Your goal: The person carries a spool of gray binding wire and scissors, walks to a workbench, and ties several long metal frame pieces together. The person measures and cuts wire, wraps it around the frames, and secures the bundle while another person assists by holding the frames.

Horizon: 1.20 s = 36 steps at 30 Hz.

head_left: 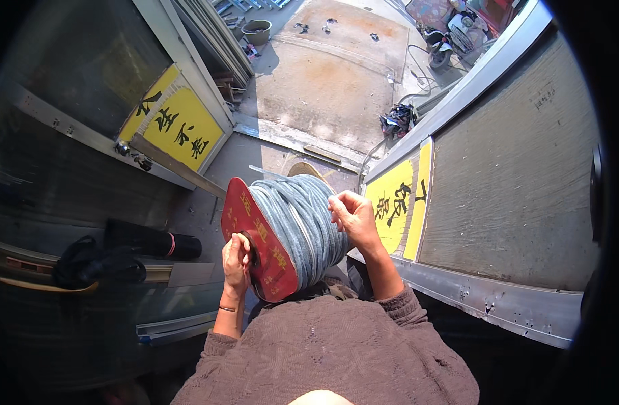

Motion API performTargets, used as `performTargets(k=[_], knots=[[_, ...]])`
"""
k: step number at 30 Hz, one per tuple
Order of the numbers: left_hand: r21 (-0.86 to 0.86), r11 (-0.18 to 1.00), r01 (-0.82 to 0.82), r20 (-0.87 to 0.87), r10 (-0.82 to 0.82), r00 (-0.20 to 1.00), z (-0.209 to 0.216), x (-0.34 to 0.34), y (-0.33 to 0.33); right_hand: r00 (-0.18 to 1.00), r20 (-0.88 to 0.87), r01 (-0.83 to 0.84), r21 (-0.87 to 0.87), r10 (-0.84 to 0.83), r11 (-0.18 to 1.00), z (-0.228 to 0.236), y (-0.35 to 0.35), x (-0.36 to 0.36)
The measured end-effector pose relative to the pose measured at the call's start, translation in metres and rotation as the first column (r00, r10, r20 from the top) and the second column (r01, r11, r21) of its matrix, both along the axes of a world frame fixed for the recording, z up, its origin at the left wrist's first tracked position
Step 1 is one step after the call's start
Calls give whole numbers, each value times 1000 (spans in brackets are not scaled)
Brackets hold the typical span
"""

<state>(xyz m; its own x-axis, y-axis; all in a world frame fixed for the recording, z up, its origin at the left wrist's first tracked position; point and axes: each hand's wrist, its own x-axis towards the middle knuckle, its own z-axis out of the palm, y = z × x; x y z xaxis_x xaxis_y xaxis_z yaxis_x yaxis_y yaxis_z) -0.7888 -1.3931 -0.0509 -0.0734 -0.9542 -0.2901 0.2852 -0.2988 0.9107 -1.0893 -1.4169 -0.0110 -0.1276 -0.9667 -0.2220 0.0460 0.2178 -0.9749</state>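
Observation:
A large spool with a red end plate [263, 260] is held in front of my body, tilted. Thick grey-blue cord [299, 219] is wound around it in many turns. One loose length [265, 172] sticks out past the top of the winding. The far end plate [308, 169] looks tan and is mostly hidden by the cord. My left hand [236, 263] grips the red plate at its centre hole, with fingers curled in. Against the right side of the winding, my right hand [355, 217] has its thumb and fingers pinched together. What lies between those fingertips is hidden.
Glazed metal-framed doors with yellow signs flank me, the left door [167, 40] and the right door [505, 169]. A threshold [289, 140] crosses ahead, with concrete beyond. Outside stand a bucket [257, 32] and a scooter [458, 34]. A black roll [181, 244] lies at left.

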Motion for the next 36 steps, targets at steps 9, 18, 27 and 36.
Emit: performTargets(k=[9,18,27,36], knots=[[5,984,177,79,-177,981,13,-54,-199,970,118,221,-86,-211,971,-8,-168,-41],[50,998,33,104,-38,994,3,-112,-409,837,324,466,-2,-440,885,0,-312,-157],[99,990,-104,14,103,995,10,-157,-571,641,667,481,35,-379,876,38,-459,-242],[149,989,-9,60,0,998,-11,-192,-790,618,531,719,-83,-580,690,55,-593,-296]])
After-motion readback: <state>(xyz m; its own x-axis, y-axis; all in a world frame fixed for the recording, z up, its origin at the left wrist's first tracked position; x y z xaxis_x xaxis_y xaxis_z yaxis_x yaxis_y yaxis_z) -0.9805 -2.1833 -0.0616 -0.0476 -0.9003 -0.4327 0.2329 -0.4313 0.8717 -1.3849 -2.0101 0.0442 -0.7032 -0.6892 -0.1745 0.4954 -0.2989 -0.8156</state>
